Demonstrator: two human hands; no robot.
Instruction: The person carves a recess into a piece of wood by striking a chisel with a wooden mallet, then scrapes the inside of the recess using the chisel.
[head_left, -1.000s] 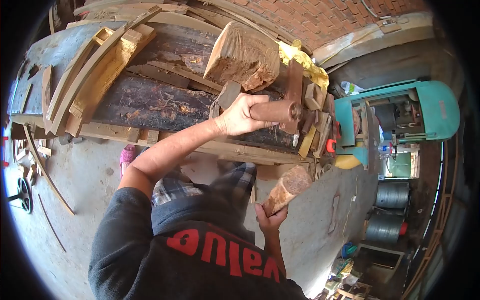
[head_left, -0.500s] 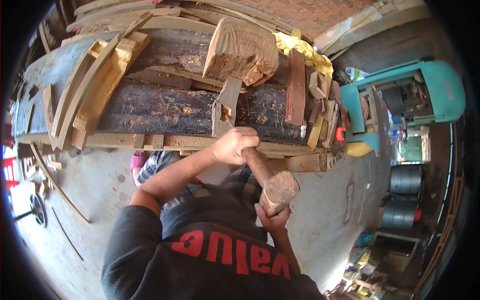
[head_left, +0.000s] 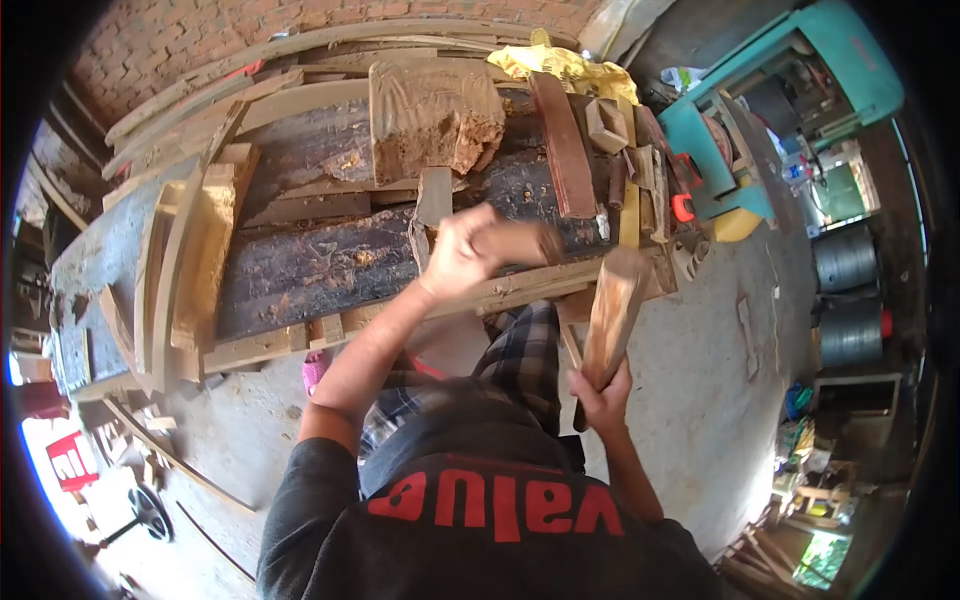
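My left hand (head_left: 462,255) is closed round a tool with a thick wooden handle (head_left: 520,243), probably a chisel; its blade is hidden and the handle is motion-blurred. This hand is over a narrow notched piece of wood (head_left: 434,197) on the workbench, and partly covers it. A big rough wooden block (head_left: 425,120) sits at the far end of that piece. Lower right, my right hand (head_left: 604,398) grips a wooden mallet (head_left: 613,318), whose pale, worn body points up toward the bench edge. The mallet and the tool handle are apart.
Long offcuts (head_left: 190,260) lie across the left of the dark, scarred workbench (head_left: 310,270). A reddish-brown board (head_left: 565,145), a yellow cloth (head_left: 570,70) and an orange-cased tape measure (head_left: 683,207) are on the right. Beyond stands a teal machine (head_left: 850,60).
My right hand has moved the mallet away from the tool handle and turned it upright. My left hand has tipped the handle to the right. The whole view has rotated somewhat.
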